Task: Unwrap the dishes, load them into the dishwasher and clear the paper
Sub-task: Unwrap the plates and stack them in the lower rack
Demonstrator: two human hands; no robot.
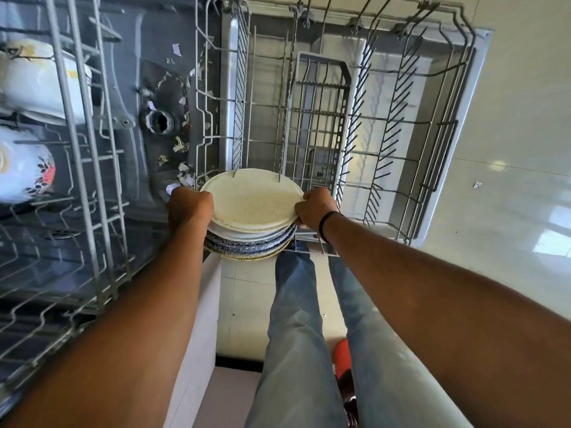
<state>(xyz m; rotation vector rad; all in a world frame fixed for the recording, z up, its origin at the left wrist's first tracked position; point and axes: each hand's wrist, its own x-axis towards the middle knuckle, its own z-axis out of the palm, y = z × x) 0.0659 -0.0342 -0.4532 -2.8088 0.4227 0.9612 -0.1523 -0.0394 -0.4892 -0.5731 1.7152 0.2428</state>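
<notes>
My blue-jeaned legs (296, 319) stand on the pale tiled floor (509, 149) below my arms. My left hand (190, 205) and right hand (315, 208), a black band on its wrist, each grip an opposite edge of a stack of round plates (251, 223): a speckled cream plate (251, 199) on top, white and blue-patterned rims beneath. The stack sits at the near corner of the pulled-out grey wire lower rack (401, 125), two tines poking up at its far edge. I judge I should keep it level, then slot plates singly between tines. Torn paper scraps (182, 143) litter the grey tub floor (133, 97) beyond. No readable writing anywhere
</notes>
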